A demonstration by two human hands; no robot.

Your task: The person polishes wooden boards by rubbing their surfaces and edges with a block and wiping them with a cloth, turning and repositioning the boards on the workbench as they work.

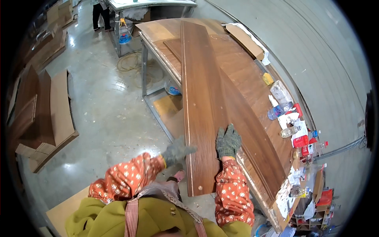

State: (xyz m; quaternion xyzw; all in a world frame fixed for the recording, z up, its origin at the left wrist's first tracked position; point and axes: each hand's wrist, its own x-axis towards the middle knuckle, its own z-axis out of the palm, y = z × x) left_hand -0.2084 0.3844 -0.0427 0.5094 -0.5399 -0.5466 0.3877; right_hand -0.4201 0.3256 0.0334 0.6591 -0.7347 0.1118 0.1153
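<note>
A long brown wooden panel (pixel 201 118) lies lengthwise before me across the worktable. Its near end juts past the table's left edge toward my body. My left hand (pixel 176 151), in a grey-green knit glove and blurred by motion, reaches over the panel's left edge with fingers stretched out. At the right edge of the panel rests my right hand (pixel 229 141), gloved the same way, its fingers pointing forward and fairly flat. The underside of that hand is hidden. A second brown panel (pixel 252 120) lies beneath, slanting to the near right.
Bottles, including a clear one with a blue label (pixel 279 111), and crumpled paper line the right side of the worktable (pixel 244 63). Cardboard-wrapped boards (pixel 59 114) stand on the floor at left. A coiled hose (pixel 130 63) lies beyond. Another person (pixel 101 15) stands far off.
</note>
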